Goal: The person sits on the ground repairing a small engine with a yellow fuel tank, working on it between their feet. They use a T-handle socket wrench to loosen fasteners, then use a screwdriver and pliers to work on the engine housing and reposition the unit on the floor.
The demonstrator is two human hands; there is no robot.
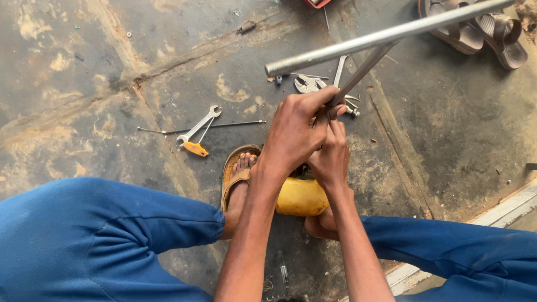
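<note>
A long grey metal tube (386, 37) slants across the top of the view. Just under it, a thinner grey metal rod (363, 70) runs down into both hands, probably for control: left hand (293, 134) wraps its lower end, right hand (331, 156) pinches just below. Below them sits a rounded yellow plastic container (302, 197).

Blue trousers (100, 235), yellow container (302, 197), grey metal pipe (380, 38), orange-handled tool (196, 148)
</note>
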